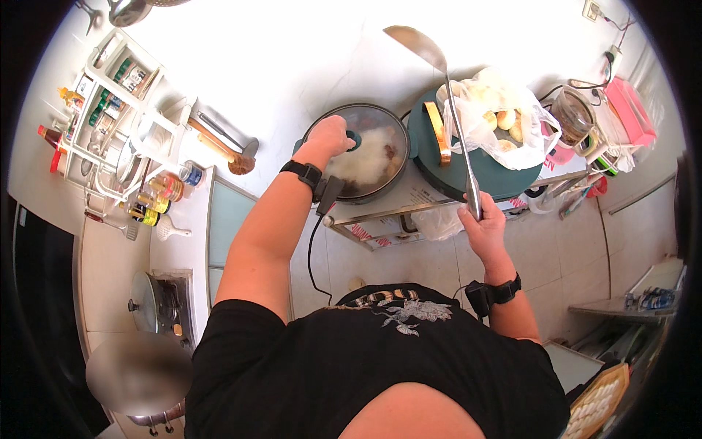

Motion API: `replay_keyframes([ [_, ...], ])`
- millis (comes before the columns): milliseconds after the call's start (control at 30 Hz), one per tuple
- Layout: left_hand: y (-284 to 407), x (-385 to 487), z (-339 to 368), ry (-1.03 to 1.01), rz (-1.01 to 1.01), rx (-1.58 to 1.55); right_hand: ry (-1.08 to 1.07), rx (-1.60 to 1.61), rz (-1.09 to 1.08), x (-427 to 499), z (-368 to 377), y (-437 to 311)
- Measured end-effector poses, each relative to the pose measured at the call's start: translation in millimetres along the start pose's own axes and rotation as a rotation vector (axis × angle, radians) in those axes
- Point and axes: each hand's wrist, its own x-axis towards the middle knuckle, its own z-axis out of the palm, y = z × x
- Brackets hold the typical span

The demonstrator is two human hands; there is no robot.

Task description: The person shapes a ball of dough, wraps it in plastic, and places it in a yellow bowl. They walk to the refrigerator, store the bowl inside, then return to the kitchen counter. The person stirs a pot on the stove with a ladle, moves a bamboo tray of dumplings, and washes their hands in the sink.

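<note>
My left hand grips the dark knob of a glass pot lid, which lies over a round pot. Through the glass, pale foam or steam and brownish pieces show. My right hand is closed on the handle of a long metal ladle, whose bowl points up and away, in front of the white wall. Behind the ladle stands a large round appliance with a dark green lid and a gold-coloured handle. An open plastic bag of round yellowish food sits on that lid.
Both pots stand on a metal-framed table. At right are a clear jug, a pink container and plugged-in cords. To the left, a white rack holds spice jars, with bottles near it; a lidded pan sits on a stove.
</note>
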Motion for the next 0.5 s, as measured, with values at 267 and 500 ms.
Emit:
replay_keyframes([
  [267, 7, 19, 14, 0.033, 0.066, 0.074, 0.167, -0.203, -0.239, -5, -7, -9],
  [500, -33, -4, -41, 0.266, 0.09, -0.27, 0.175, -0.272, -0.231, -4, -10, -25],
])
